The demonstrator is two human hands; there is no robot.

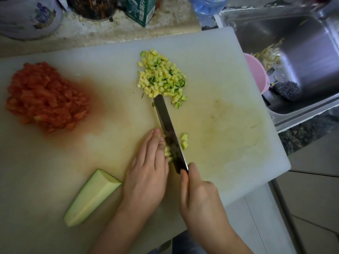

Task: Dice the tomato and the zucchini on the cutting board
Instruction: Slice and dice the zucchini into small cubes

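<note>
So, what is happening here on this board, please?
A person is dicing zucchini on the white cutting board. The right hand grips the knife, its blade across the zucchini strips that the left hand presses down. A pile of zucchini dice lies further back, the diced tomato sits at the left, and one large zucchini piece waits uncut in front.

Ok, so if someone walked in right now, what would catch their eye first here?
The red heap of diced tomato at the left of the cutting board stands out most. Mid-board, the right hand holds a knife against zucchini strips steadied by the left hand, with diced zucchini piled beyond.
</note>
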